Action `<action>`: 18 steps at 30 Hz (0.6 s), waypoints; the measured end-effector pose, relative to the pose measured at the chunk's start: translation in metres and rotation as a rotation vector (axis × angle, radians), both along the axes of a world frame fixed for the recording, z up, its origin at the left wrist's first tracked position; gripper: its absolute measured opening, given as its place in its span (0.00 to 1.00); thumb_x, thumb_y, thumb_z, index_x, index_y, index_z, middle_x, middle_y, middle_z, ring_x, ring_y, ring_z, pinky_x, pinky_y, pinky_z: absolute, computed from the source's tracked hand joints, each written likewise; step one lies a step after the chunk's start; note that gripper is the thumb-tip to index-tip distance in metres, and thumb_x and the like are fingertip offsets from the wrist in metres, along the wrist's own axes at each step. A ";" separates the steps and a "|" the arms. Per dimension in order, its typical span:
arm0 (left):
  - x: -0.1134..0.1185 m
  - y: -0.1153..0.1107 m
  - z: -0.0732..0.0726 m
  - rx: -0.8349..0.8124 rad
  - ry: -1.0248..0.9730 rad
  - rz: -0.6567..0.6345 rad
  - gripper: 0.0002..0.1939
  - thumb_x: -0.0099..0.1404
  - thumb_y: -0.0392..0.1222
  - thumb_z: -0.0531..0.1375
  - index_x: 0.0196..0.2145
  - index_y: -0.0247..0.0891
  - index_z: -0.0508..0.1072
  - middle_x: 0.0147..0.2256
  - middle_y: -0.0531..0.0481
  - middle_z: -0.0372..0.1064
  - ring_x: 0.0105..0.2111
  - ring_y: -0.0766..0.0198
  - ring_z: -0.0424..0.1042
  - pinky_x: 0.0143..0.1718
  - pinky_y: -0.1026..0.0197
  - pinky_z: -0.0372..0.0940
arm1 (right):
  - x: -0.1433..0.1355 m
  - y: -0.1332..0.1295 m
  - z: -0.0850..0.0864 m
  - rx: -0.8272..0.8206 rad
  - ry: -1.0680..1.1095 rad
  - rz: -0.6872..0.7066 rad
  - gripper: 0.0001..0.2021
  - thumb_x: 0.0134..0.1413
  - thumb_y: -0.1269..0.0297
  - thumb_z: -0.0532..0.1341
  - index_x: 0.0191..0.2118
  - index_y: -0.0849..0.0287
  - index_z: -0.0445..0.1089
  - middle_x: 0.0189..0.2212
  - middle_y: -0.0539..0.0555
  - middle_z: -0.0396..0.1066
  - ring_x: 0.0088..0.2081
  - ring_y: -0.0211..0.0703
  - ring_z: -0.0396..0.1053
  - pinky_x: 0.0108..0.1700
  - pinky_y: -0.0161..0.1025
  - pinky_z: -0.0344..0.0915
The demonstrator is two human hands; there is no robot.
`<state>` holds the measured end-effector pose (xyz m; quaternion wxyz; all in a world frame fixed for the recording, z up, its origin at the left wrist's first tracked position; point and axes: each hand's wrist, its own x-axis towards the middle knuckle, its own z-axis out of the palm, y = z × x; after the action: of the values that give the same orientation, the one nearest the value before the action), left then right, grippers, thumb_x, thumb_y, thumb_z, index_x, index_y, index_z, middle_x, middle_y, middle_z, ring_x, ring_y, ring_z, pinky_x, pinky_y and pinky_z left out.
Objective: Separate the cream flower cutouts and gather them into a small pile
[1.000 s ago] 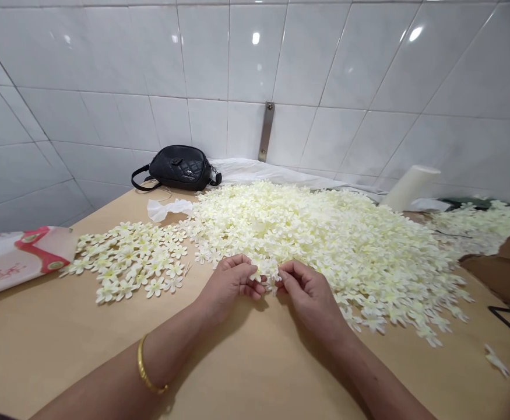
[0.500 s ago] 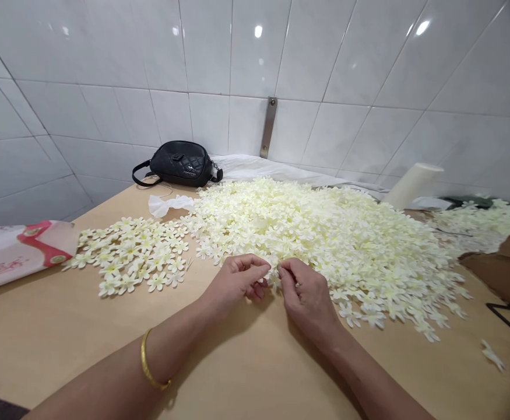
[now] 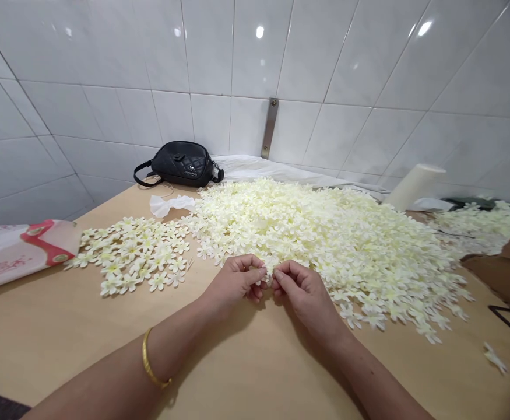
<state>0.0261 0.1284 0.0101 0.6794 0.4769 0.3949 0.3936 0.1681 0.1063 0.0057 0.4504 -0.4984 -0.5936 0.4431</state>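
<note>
My left hand [image 3: 242,282], below a gold bangle, is closed in a pinch at the near edge of a big heap of white-and-yellow artificial flowers [image 3: 298,224]. Pale petals show at its fingertips, seemingly of one artificial flower. Close beside it, almost touching, my right hand [image 3: 301,291] pinches with thumb and forefinger; what lies between them is too small to make out. To the left, a smaller group of artificial flowers [image 3: 134,251] is spread on the table, with thin pale stems [image 3: 189,266] at its right edge.
A black bag [image 3: 181,164] stands at the back by the tiled wall, near a crumpled white tissue [image 3: 171,205]. At left lies a red-and-white plastic bag [image 3: 23,254]. A white roll [image 3: 415,186] leans at the back right. One loose flower [image 3: 495,357] lies on the table [image 3: 246,373].
My right hand has turned slightly and its fingertips have shifted a little left, closer to the left hand. The left hand stays nearly in place, still pinching.
</note>
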 end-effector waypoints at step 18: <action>0.002 -0.001 0.001 0.090 0.105 -0.016 0.07 0.49 0.40 0.60 0.23 0.34 0.66 0.17 0.52 0.65 0.16 0.72 0.60 0.19 0.66 0.55 | -0.001 0.000 -0.003 0.011 0.007 -0.059 0.09 0.50 0.62 0.54 0.23 0.61 0.61 0.18 0.48 0.60 0.21 0.34 0.58 0.24 0.32 0.57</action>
<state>0.0284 0.1277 0.0109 0.6390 0.5300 0.4080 0.3798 0.1668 0.1066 0.0028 0.4678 -0.5117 -0.5797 0.4281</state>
